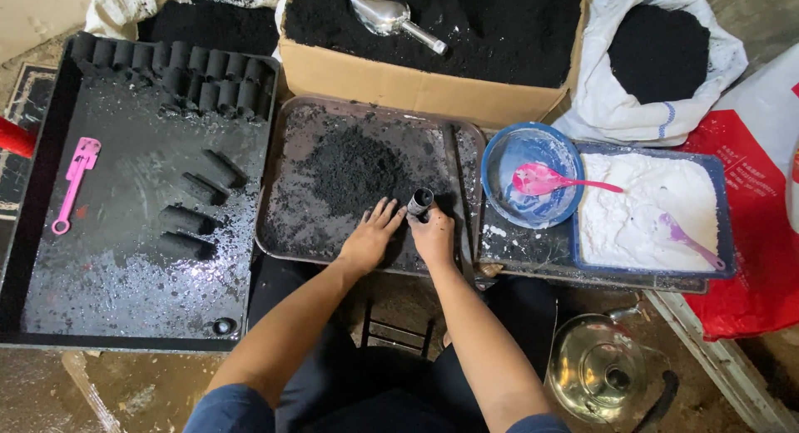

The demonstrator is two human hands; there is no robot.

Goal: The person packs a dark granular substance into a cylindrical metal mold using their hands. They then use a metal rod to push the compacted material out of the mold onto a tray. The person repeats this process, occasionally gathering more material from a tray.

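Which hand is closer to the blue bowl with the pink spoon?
The right hand. It holds a small tube just left of the blue bowl; the left hand rests flat on the tray, farther away.

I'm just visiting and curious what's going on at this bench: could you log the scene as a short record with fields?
left hand: left hand flat, fingers spread on the brown tray, beside the black powder pile
right hand: right hand grips a small dark tube, upright on the tray
left tray: black tray with dark cylinders in rows and a pink tool
right side: blue bowl with pink spoon; white powder with purple spoon
behind: cardboard box of black powder with metal scoop
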